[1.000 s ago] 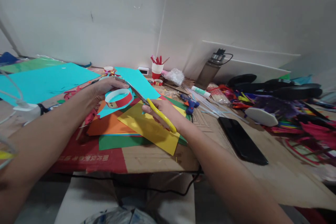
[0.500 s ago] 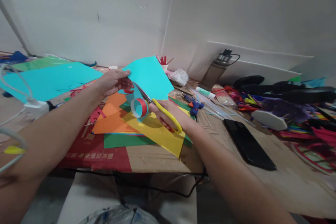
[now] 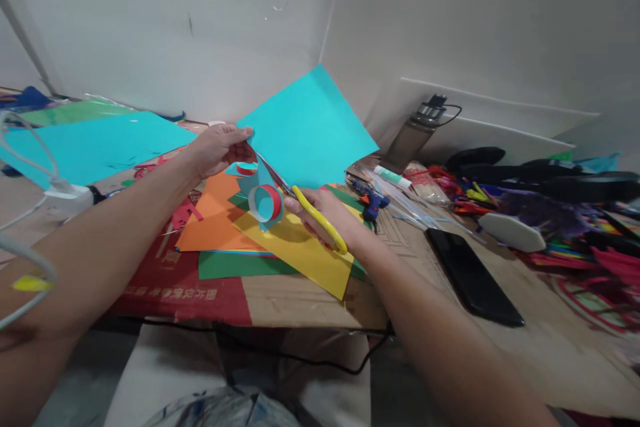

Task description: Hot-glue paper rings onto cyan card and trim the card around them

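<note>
My left hand pinches the near left edge of a turquoise sheet of paper, which stands tilted up toward the wall. My right hand is closed around the yellow handles of a pair of scissors. Their blades point up and left at the paper's edge, close to my left fingers. Below the blades, a curled paper ring, red with a pale inside, rests against a turquoise piece. A second red curl shows under my left hand.
Orange paper, a yellow sheet and green paper overlap on the cardboard-covered table. To the right are a blue glue gun, a black phone, a glue stick and a bottle. A white charger stands left.
The turquoise sheet has swung up and to the right, now covering the cup of red sticks behind it. The scissors and both hands have barely moved.
</note>
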A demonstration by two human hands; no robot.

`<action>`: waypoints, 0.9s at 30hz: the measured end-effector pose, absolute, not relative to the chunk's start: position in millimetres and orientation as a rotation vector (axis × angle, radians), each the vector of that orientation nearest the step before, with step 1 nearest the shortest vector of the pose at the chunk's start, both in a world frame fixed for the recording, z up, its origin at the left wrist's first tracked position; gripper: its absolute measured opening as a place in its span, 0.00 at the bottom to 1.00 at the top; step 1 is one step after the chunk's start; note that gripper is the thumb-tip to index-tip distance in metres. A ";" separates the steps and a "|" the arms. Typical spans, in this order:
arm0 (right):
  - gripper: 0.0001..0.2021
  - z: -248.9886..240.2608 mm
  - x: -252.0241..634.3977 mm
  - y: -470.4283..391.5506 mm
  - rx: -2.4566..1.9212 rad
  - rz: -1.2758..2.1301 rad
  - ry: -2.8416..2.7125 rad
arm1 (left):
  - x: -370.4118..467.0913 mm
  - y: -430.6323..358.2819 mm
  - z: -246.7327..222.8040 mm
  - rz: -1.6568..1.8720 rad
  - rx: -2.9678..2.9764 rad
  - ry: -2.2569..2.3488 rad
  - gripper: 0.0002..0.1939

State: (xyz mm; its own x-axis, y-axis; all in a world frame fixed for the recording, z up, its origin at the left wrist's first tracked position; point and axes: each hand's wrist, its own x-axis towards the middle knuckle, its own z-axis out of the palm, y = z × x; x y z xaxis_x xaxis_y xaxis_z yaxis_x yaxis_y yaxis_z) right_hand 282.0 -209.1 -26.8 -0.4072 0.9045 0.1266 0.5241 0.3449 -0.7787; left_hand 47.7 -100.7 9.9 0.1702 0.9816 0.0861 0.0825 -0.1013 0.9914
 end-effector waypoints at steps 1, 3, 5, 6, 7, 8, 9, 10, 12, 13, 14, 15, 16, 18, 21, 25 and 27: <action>0.25 -27.3 282.0 -208.8 -1.240 0.892 -2.058 | 48.1 -101.2 10.1 1.108 1.416 1.096 0.22; 0.25 -28.0 282.3 -208.0 -1.229 0.893 -2.063 | 48.8 -101.3 9.5 1.114 1.396 1.078 0.21; 0.25 -28.1 282.6 -207.2 -1.227 0.894 -2.069 | 49.3 -100.5 8.2 1.126 1.398 1.083 0.20; 0.25 -28.0 282.6 -206.9 -1.230 0.892 -2.068 | 49.4 -99.9 7.6 1.127 1.405 1.089 0.20; 0.25 -27.9 282.5 -206.5 -1.236 0.890 -2.065 | 49.3 -99.3 6.9 1.130 1.413 1.094 0.20; 0.25 -27.7 282.3 -206.3 -1.244 0.890 -2.060 | 49.0 -98.7 6.3 1.132 1.422 1.099 0.20; 0.25 -27.6 282.0 -206.1 -1.252 0.893 -2.054 | 48.5 -97.9 5.8 1.131 1.432 1.100 0.19; 0.25 -27.5 281.6 -206.0 -1.260 0.900 -2.049 | 47.8 -97.1 5.3 1.128 1.442 1.101 0.19; 0.25 -27.5 281.0 -206.3 -1.271 0.916 -2.041 | 46.0 -95.3 4.6 1.114 1.457 1.096 0.18; 0.25 -27.5 280.8 -206.6 -1.273 0.922 -2.039 | 45.1 -94.4 4.2 1.103 1.463 1.091 0.18; 0.25 -27.5 280.6 -207.0 -1.276 0.924 -2.036 | 44.2 -93.5 3.8 1.094 1.468 1.089 0.18; 0.25 -27.5 280.4 -207.5 -1.280 0.924 -2.033 | 43.6 -92.7 3.4 1.086 1.472 1.089 0.18; 0.25 -27.5 280.2 -208.1 -1.284 0.924 -2.029 | 43.2 -92.0 2.9 1.080 1.472 1.090 0.18; 0.25 -27.2 279.7 -209.3 -1.299 0.923 -2.021 | 43.3 -91.2 1.9 1.069 1.468 1.081 0.18; 0.25 -26.6 278.6 -210.7 -1.323 0.942 -2.009 | 44.7 -91.5 0.4 1.093 1.428 1.026 0.18; 0.26 -26.7 277.8 -210.6 -1.347 1.045 -1.950 | 44.6 -91.1 -1.1 1.121 1.359 0.987 0.18; 0.26 -26.6 278.2 -210.4 -1.358 1.108 -1.873 | 43.0 -88.7 -2.6 1.134 1.345 0.976 0.19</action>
State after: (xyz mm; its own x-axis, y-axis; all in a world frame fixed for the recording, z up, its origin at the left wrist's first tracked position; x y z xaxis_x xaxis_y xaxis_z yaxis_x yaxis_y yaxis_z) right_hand 278.2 -210.4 -26.6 -0.3232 0.9461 -0.0222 0.4747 0.1418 -0.8686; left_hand 43.0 -88.7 -2.6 0.2108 0.9725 0.0995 -0.0472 -0.0915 0.9947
